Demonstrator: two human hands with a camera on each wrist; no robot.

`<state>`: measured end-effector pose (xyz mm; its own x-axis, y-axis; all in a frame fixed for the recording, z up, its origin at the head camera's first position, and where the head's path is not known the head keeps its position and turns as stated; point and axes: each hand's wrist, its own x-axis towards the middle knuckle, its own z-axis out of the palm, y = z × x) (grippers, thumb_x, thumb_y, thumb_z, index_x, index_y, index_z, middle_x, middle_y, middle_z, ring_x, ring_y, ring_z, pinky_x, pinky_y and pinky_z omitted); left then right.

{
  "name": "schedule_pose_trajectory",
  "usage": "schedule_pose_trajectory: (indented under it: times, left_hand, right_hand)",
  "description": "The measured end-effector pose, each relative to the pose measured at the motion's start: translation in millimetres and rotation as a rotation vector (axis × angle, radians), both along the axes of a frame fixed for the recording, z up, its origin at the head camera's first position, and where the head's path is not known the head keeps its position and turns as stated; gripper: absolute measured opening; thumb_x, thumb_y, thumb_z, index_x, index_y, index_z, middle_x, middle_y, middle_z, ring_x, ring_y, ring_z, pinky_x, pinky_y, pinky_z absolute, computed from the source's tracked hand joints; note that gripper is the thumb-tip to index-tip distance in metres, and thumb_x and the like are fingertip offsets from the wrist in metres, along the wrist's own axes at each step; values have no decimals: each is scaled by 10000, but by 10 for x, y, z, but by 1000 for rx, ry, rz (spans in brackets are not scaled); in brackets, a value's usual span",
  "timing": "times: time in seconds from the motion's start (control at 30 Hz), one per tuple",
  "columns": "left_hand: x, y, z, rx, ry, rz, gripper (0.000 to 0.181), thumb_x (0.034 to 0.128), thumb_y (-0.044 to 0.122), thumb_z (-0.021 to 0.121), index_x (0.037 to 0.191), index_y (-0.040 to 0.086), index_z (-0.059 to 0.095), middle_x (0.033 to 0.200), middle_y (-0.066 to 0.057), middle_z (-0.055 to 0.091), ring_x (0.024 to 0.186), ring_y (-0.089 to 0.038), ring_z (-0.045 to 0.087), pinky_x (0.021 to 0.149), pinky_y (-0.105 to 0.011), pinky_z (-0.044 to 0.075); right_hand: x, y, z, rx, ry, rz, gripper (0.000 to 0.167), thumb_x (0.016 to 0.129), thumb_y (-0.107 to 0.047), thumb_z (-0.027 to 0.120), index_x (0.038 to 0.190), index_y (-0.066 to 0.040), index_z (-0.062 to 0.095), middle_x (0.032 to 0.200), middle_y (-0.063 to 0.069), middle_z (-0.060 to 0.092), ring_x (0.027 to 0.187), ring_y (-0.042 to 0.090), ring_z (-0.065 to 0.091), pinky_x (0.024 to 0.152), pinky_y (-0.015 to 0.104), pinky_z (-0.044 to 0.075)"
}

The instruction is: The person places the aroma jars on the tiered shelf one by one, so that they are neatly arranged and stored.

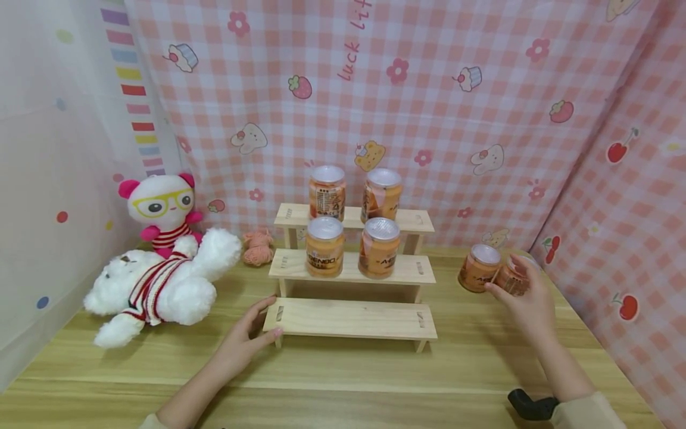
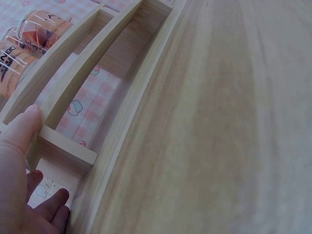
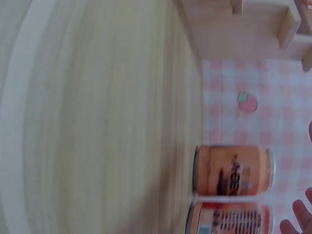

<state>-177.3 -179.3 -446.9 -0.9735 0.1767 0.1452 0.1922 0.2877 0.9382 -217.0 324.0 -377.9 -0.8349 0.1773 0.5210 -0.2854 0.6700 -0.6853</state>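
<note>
A three-step wooden display rack (image 1: 348, 319) stands on the table. My left hand (image 1: 243, 339) holds the left end of its lowest step, thumb at the front edge and fingers behind. In the left wrist view, the thumb (image 2: 22, 129) lies against the wood. Two orange cans stand on the middle step, a left one (image 1: 324, 250) and a right one (image 1: 379, 253); two more are on the top step. At the right, my right hand (image 1: 527, 304) reaches with spread fingers over a can (image 1: 511, 281) beside another can (image 1: 479, 271). The right wrist view shows fingertips (image 3: 302, 214) apart from the cans.
A white plush bear (image 1: 171, 286) lies at the left, with a pink-and-white plush toy (image 1: 163, 208) behind it. A ball of pink yarn (image 1: 258, 247) sits left of the rack. Near the right forearm lies a black object (image 1: 530, 406). Checked cloth (image 1: 429, 119) hangs behind.
</note>
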Motion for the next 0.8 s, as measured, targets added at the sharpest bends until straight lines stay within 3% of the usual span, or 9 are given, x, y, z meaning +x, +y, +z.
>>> schedule_pose_trajectory:
  times: [0.13,0.4,0.57,0.8]
  left_hand:
    - [-5,-3,-6,0,9,1,666,885,235,706,1455,125,380,1407,-247,428,1276,-416,413,1014,-537,343]
    - [-9,-9,-18,6,6,-1,657,888,229,703,1454,135,381,1409,-246,427,1277,-411,413,1010,-524,352]
    - [-13,-7,-17,14,2,-4,654,889,229,703,1452,137,383,1418,-238,419,1281,-411,408,1005,-513,361]
    - [-11,-3,-12,16,-6,-8,655,890,239,701,1453,139,382,1427,-229,412,1287,-409,400,1005,-509,366]
  right_hand:
    - [-13,139,6,25,-3,-26,743,776,-97,811,1412,-31,431,1356,257,441,1201,463,411,936,630,329]
    - [-71,352,18,46,-52,-43,743,817,-153,783,1427,7,389,1416,308,323,1292,512,277,1009,675,205]
    - [-126,481,-37,53,-99,-39,783,831,-200,774,1451,13,345,1432,322,291,1297,535,250,999,690,199]
    - [-206,579,-104,63,-163,-35,814,837,-234,767,1461,21,312,1405,350,289,1228,550,308,900,696,288]
